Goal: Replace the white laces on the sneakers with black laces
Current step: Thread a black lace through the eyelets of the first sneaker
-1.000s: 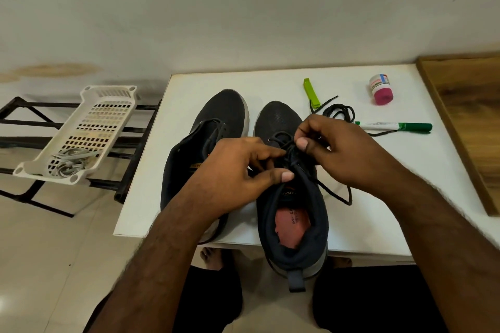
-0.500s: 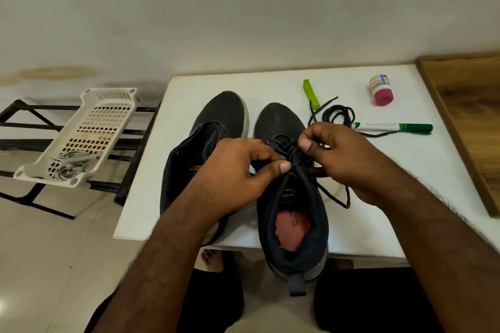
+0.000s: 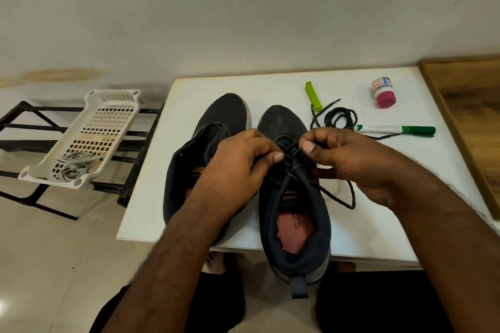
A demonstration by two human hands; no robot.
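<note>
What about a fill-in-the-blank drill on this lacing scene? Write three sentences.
1. Both hands pinch the black lace on the ____ sneaker.
2. The spare black lace lies coiled beside the ____ marker.
3. The white basket rests on a ____ rack.

Missing: right; green; black

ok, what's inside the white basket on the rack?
A tangle of pale laces or cords lies at the near end of the white basket. Through its slots, only the black rack shows.
</note>
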